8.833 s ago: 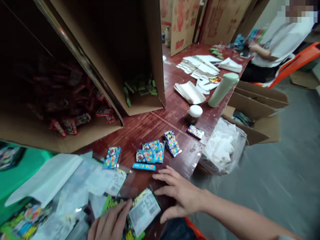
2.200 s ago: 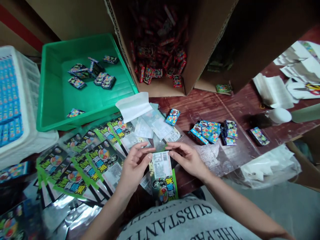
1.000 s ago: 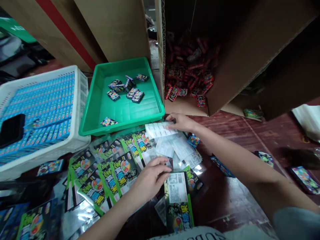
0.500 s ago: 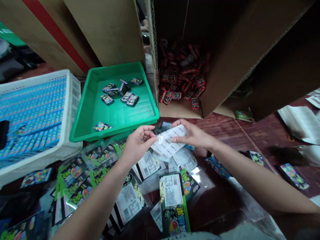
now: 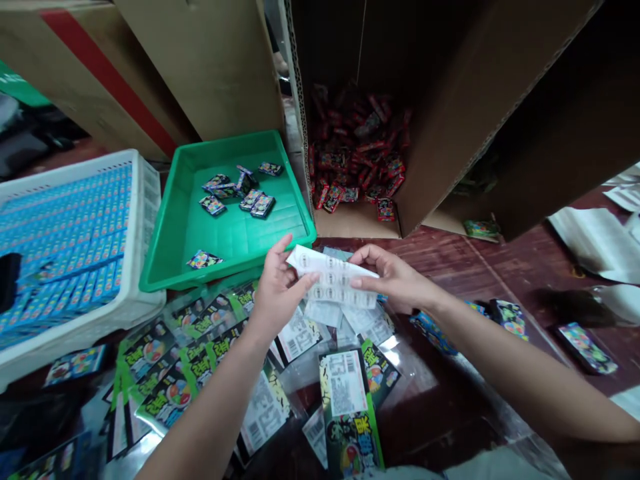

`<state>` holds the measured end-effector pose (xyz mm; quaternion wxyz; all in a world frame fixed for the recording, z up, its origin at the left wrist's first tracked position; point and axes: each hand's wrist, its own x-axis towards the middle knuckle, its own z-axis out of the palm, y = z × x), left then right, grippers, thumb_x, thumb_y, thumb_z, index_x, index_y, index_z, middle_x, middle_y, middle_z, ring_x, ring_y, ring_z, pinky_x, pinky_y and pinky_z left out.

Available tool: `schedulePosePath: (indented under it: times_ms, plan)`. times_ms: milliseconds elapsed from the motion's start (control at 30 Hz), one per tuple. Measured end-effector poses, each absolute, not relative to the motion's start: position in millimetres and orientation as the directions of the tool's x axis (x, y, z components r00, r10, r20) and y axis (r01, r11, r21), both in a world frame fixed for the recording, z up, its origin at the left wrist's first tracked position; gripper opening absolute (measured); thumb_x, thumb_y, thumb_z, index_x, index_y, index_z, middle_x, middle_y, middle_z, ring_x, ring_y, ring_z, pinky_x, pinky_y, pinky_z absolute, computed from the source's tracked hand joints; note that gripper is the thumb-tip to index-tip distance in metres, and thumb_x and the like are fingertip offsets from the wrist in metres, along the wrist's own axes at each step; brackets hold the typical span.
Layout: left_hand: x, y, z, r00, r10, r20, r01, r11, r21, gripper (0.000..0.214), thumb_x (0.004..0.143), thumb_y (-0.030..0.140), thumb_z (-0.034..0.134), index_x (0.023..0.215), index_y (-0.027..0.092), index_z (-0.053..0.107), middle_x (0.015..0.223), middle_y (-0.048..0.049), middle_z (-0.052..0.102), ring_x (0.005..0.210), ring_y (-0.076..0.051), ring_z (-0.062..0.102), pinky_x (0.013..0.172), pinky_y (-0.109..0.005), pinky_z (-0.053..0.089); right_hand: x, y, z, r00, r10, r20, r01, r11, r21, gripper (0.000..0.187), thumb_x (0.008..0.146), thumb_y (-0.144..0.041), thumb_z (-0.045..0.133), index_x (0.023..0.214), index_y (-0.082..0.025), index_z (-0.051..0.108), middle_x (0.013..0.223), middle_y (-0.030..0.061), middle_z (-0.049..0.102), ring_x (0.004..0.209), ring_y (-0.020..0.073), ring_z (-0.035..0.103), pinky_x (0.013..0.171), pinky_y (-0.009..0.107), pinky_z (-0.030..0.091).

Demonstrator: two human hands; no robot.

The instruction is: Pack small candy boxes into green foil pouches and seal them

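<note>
A white sheet of round stickers (image 5: 333,277) is held up between both hands over the table. My left hand (image 5: 280,283) pinches its left edge, thumb lying across the front. On the right edge my right hand (image 5: 387,277) grips it, also with the thumb in front. The sheet bends, and its upper left corner points up. Beneath it are clear plastic bags and printed labels (image 5: 297,333). Nearer to me lies a black and green candy packet (image 5: 350,413) with a barcode label. More such packets (image 5: 170,393) overlap on the left, partly covered by my left forearm.
A green tray (image 5: 165,247) with several small dark boxes stands behind my left hand. Left of it is a white crate (image 5: 150,200) packed with blue boxes. A tall cardboard carton (image 5: 360,229) at the back holds red packets. Small colourful packs (image 5: 587,348) lie at right.
The sticker sheet has been turned and now stands more upright, its left corner raised. My left thumb has shifted onto its face. The view has moved slightly.
</note>
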<state>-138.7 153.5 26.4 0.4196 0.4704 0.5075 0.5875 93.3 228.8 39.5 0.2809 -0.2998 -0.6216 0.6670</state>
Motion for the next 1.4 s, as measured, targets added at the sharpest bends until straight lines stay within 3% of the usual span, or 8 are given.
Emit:
schedulePosePath:
  times_ms: [267, 533, 767, 933, 1033, 1167, 1267, 1400]
  plan:
    - [-137, 135, 32, 0.134, 0.969, 0.209, -0.049, -0.204, 0.978, 0.101, 0.089, 0.022, 0.075, 0.161, 0.051, 0.009, 0.17, -0.0094, 0.027, 0.109, -0.019, 0.068, 0.09, -0.033, 0.061, 71, 256, 69, -0.675, 0.738, -0.001, -0.006, -0.008, -1.0, 0.037, 0.09, -0.045, 0.072, 0.117, -0.021, 0.065, 0.118, 0.0067, 0.071, 0.105, 0.0174, 0.066, 0.098, 0.036, 0.053]
    - [-139, 132, 35, 0.056, 0.987, 0.148, 0.044, -0.151, 0.988, 0.095, 0.088, 0.026, 0.076, 0.161, 0.045, 0.017, 0.165, -0.0114, 0.038, 0.111, -0.021, 0.068, 0.091, -0.035, 0.06, 57, 255, 74, -0.577, 0.815, 0.055, -0.086, 0.006, -0.996, 0.028, 0.087, -0.046, 0.076, 0.087, -0.019, 0.068, 0.083, -0.0009, 0.066, 0.075, 0.0119, 0.06, 0.066, 0.025, 0.052]
    - [-134, 134, 28, -0.132, 0.983, 0.129, 0.07, -0.12, 0.99, 0.088, 0.083, 0.03, 0.079, 0.157, 0.033, 0.03, 0.135, -0.0106, 0.063, 0.109, -0.022, 0.068, 0.096, -0.038, 0.057, 76, 228, 61, -0.658, 0.739, 0.143, 0.009, 0.198, -0.98, 0.067, 0.081, -0.031, 0.083, 0.139, -0.025, 0.051, 0.109, 0.0028, 0.07, 0.099, 0.0172, 0.066, 0.087, 0.034, 0.054]
    - [-126, 140, 24, -0.197, 0.98, 0.014, 0.069, 0.0, 0.998, 0.08, 0.084, 0.034, 0.078, 0.152, 0.029, 0.037, 0.131, -0.0104, 0.065, 0.107, -0.024, 0.069, 0.094, -0.041, 0.058, 75, 218, 64, -0.632, 0.739, 0.232, 0.077, 0.358, -0.93, 0.051, 0.092, -0.023, 0.071, 0.139, -0.025, 0.05, 0.095, -0.0004, 0.071, 0.089, 0.0156, 0.067, 0.09, 0.036, 0.052]
    - [-126, 138, 22, -0.264, 0.964, -0.027, 0.175, 0.075, 0.982, 0.082, 0.084, 0.036, 0.078, 0.152, 0.025, 0.034, 0.135, -0.0149, 0.06, 0.115, -0.029, 0.066, 0.097, -0.049, 0.055, 83, 214, 75, -0.591, 0.769, 0.243, -0.016, 0.29, -0.957, 0.049, 0.093, -0.028, 0.071, 0.137, -0.024, 0.049, 0.094, 0.0005, 0.069, 0.088, 0.0169, 0.067, 0.086, 0.036, 0.054]
    - [-120, 104, 21, -0.332, 0.898, 0.289, 0.666, 0.006, 0.746, 0.096, 0.075, 0.036, 0.087, 0.155, 0.025, 0.035, 0.155, -0.0176, 0.038, 0.144, -0.04, 0.038, 0.117, -0.059, 0.034, 105, 199, 80, -0.517, 0.845, 0.134, -0.068, 0.116, -0.991, 0.055, 0.089, -0.034, 0.076, 0.135, -0.027, 0.048, 0.092, -0.0003, 0.066, 0.087, 0.0172, 0.066, 0.08, 0.034, 0.055]
    - [-110, 67, 16, -0.056, 0.973, 0.223, 0.794, -0.092, 0.601, 0.05, 0.089, 0.033, 0.073, 0.137, 0.025, 0.059, 0.134, -0.0122, 0.058, 0.13, -0.035, 0.048, 0.113, -0.056, 0.038, 120, 179, 69, -0.575, 0.818, -0.033, -0.035, -0.065, -0.997, 0.055, 0.086, -0.033, 0.08, 0.133, -0.027, 0.051, 0.089, -0.0008, 0.066, 0.081, 0.0153, 0.064, 0.076, 0.032, 0.055]
    - [-102, 45, 9, 0.126, 0.992, -0.027, 0.71, -0.072, 0.7, 0.017, 0.095, 0.027, 0.061, 0.107, 0.025, 0.074, 0.107, -0.0067, 0.071, 0.106, -0.028, 0.061, 0.098, -0.05, 0.049, 131, 150, 49, -0.63, 0.758, -0.17, 0.013, -0.209, -0.978, 0.054, 0.087, -0.032, 0.078, 0.133, -0.027, 0.05, 0.089, -0.0011, 0.066, 0.08, 0.015, 0.064, 0.077, 0.033, 0.056]
